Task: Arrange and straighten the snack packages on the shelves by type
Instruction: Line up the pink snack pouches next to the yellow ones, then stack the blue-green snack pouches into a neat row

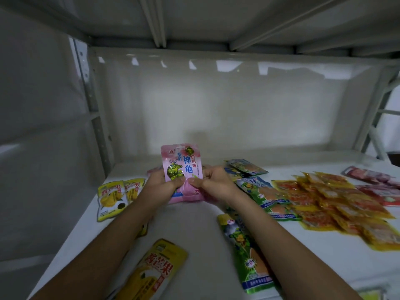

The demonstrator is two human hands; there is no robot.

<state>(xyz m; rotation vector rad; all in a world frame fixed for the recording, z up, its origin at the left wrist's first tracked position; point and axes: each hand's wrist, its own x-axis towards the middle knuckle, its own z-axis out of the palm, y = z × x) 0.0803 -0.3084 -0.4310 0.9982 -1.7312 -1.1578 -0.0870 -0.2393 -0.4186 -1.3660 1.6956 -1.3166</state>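
Both hands hold one pink packet (183, 164) upright over the middle of the white shelf (194, 230). The left hand (161, 184) and the right hand (213, 180) curl around its bottom edge. More pink packets (188, 194) lie under it. Yellow packets (118, 194) sit at nine o'clock, orange packets (337, 204) at three o'clock.

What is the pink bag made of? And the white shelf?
Pink bag: looks like thin glossy plastic film, printed, with shiny highlights and a flat sealed top edge. White shelf: probably painted metal; it is smooth, its back panel reflects light, and the uprights have punched holes.
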